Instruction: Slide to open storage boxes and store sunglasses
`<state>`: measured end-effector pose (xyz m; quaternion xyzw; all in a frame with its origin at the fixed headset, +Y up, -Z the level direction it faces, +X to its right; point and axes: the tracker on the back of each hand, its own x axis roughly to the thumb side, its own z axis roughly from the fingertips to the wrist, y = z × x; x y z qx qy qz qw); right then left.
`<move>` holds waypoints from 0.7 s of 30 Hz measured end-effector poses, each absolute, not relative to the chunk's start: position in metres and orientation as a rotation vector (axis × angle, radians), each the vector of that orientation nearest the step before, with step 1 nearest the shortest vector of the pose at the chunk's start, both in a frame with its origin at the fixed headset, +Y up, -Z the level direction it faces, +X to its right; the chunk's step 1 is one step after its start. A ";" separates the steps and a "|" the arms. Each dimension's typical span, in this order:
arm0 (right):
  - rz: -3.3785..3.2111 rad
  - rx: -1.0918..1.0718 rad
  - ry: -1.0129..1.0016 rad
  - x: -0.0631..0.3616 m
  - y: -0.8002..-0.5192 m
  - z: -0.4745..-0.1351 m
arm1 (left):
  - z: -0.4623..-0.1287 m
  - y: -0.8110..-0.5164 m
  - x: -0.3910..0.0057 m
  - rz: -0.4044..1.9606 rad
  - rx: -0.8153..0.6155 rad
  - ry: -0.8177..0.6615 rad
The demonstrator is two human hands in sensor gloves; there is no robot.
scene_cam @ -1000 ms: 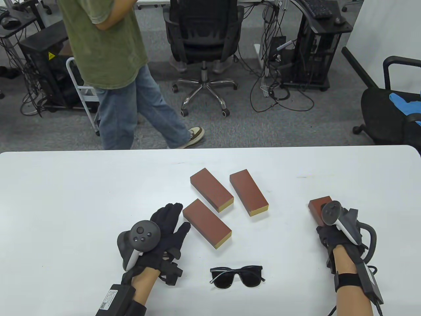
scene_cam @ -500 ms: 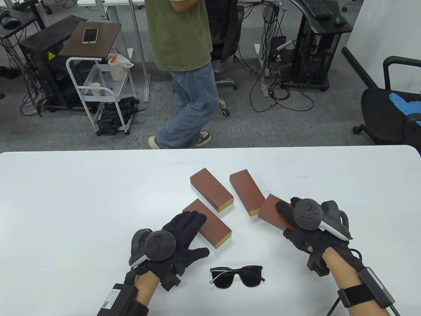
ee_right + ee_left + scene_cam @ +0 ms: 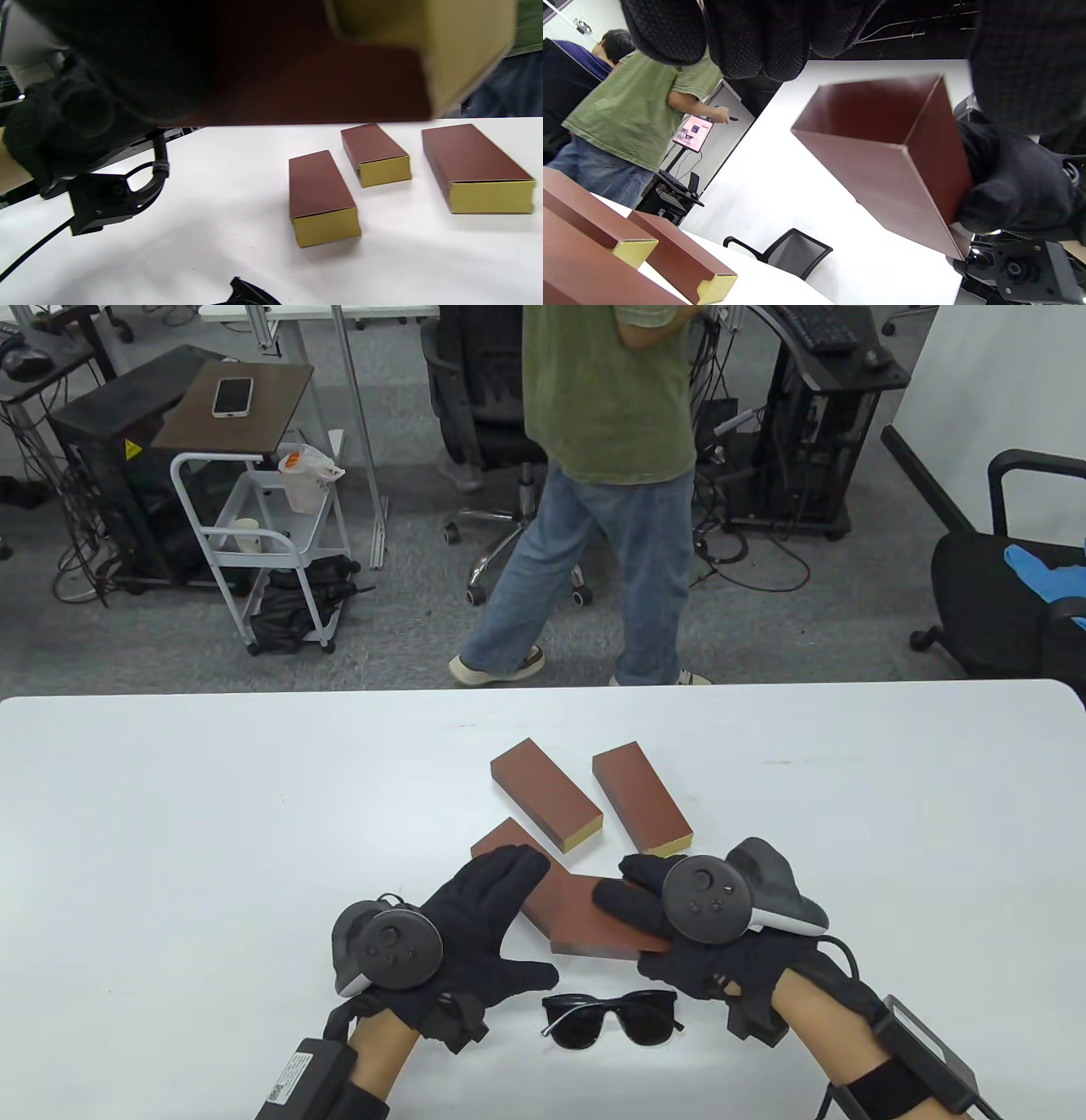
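Over a white desk (image 3: pixel 212 831), the right hand (image 3: pixel 687 933) grips a maroon storage box (image 3: pixel 594 929) held clear of the surface, its fingers (image 3: pixel 632 903) curled over the lid at the box's 3 o'clock end; the tracker on that hand hides the knuckles and part of the box. The left hand (image 3: pixel 471 933) reaches in from 9 o'clock with fingers (image 3: pixel 509 869) straight and spread, lying over the lower box (image 3: pixel 501 844) of the group on the desk, so that only that box's far corner shows; whether they touch the held box cannot be told. In the right wrist view the held box fills the top edge as a dark blur with a gold end. Two more maroon boxes with gold ends, one at 12 o'clock (image 3: pixel 545 795) and one at 1 o'clock (image 3: pixel 641 800) from the held box, lie apart on the desk. Black sunglasses (image 3: pixel 611 1018) rest folded at 6 o'clock, just below both hands, untouched. A passer-by (image 3: pixel 607 475) in a green shirt and jeans, cut off at the top edge, stands on the floor beyond the desk.
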<state>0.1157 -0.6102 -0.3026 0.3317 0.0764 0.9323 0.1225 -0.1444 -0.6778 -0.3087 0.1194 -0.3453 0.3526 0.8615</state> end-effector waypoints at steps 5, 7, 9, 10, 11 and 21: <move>2.688 1.005 0.287 0.098 -0.614 -0.301 | -0.312 -0.682 -0.143 0.782 0.147 -0.746; 2.690 1.020 0.277 0.094 -0.615 -0.301 | -0.314 -0.683 -0.143 0.815 0.118 -0.741; 2.694 1.027 0.259 0.093 -0.616 -0.302 | -0.315 -0.682 -0.144 0.818 0.102 -0.732; 2.685 1.031 0.244 0.094 -0.616 -0.303 | -0.316 -0.681 -0.144 0.823 0.097 -0.728; 2.676 1.028 0.235 0.095 -0.617 -0.304 | -0.316 -0.680 -0.144 0.833 0.096 -0.724; 2.616 0.881 0.091 0.131 -0.644 -0.317 | -0.324 -0.690 -0.156 0.848 0.088 -0.646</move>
